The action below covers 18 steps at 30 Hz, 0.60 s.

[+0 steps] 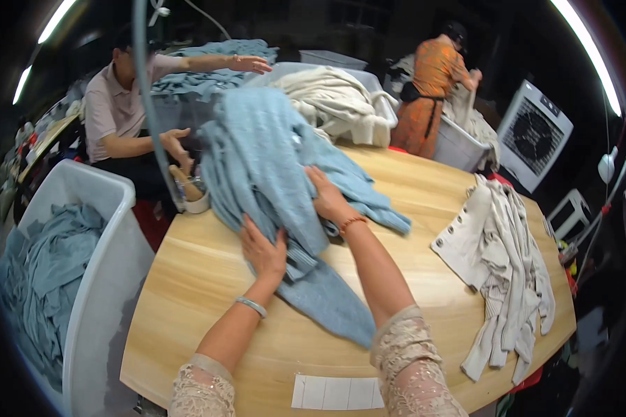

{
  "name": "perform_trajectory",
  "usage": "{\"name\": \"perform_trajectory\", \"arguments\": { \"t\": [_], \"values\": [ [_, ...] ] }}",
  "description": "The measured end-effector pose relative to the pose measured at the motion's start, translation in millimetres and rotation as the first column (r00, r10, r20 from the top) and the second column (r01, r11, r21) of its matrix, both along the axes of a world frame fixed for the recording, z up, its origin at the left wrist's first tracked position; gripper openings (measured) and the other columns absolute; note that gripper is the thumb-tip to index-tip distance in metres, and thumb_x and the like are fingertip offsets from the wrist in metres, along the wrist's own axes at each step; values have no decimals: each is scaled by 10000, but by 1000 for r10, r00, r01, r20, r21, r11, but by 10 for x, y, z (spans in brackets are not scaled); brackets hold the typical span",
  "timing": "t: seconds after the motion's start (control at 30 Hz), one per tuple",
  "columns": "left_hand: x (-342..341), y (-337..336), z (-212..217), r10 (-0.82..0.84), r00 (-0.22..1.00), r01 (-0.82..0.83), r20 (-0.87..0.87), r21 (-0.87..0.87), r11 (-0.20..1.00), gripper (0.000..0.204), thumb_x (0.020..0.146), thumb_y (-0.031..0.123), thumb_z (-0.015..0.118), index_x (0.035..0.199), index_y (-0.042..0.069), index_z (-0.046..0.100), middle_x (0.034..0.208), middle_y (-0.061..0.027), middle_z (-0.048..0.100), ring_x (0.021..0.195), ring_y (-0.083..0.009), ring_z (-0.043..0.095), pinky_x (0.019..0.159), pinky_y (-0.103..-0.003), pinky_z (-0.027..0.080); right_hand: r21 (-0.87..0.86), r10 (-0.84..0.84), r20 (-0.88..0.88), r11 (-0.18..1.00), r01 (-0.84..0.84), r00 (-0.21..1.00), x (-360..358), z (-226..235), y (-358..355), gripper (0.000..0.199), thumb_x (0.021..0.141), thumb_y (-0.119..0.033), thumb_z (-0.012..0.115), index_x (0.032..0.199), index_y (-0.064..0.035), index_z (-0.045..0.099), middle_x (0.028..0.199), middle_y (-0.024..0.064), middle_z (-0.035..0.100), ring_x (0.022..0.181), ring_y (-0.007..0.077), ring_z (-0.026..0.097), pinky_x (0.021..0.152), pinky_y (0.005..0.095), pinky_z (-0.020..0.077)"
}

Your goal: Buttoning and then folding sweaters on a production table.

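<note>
A heap of light blue knitwear (261, 135), probably sweaters, lies on the wooden table in front of me. One sleeve (330, 299) stretches toward me, another (379, 212) out to the right. My left hand (263, 251) rests on the near left side of the heap, fingers spread. Against its right side lies my right hand (327, 197), fingers extended along the knit, its thumb not clearly visible. Both hands press on the fabric from either side; no firm grip shows. Off to the right is a cream buttoned cardigan (501, 267), apart from my hands.
A grey bin (101, 278) of blue garments stands left. Behind the heap, another bin (386, 104) holds cream knitwear. A seated person (115, 104) reaches near a vertical pole (146, 90) and small tool holder (197, 203). A paper strip (337, 393) lies near me.
</note>
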<state>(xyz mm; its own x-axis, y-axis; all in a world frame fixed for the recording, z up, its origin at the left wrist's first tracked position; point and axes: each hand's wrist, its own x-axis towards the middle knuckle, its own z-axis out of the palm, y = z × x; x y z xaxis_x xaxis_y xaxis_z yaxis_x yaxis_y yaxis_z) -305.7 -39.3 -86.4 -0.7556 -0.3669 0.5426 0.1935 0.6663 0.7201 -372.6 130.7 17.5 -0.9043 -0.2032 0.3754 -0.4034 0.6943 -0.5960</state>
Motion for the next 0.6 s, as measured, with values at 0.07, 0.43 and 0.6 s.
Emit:
{"name": "perform_trajectory", "arguments": {
  "t": [0.07, 0.43, 0.6],
  "values": [
    [-82, 139, 15, 29, 998, -28, -59, 22, 999, 904, 804, 387, 712, 1460, -20, 242, 1439, -250, 370, 1314, -412, 363, 1098, -489, 268, 23, 24, -105, 1000, -21, 994, -224, -141, 89, 780, 704, 65, 522, 1447, -133, 391, 1511, 249, 278, 1378, 381, 326, 1126, 398, 309],
    [-1154, -486, -320, 306, 915, -228, 262, -290, 929, 863, 856, 637, 532, 1509, 166, 220, 1439, -167, 419, 1320, -325, 409, 1079, -457, 315, 210, -237, -227, 935, 285, 945, 930, -388, 560, 805, 804, -262, 714, 1487, -190, 293, 1538, 212, 222, 1412, 435, 200, 1129, 606, 140],
    [-1189, -761, -200, 202, 895, -112, 398, -239, 965, 894, 847, 577, 573, 1511, 112, 196, 1512, -187, 315, 1378, -355, 323, 1087, -499, 298, 359, -778, -346, 407, 840, 525, 2235, -316, 2770, 1036, 668, -501, 791, 1502, -190, 261, 1538, 214, 200, 1403, 441, 186, 1113, 645, 82]
  ]
}}
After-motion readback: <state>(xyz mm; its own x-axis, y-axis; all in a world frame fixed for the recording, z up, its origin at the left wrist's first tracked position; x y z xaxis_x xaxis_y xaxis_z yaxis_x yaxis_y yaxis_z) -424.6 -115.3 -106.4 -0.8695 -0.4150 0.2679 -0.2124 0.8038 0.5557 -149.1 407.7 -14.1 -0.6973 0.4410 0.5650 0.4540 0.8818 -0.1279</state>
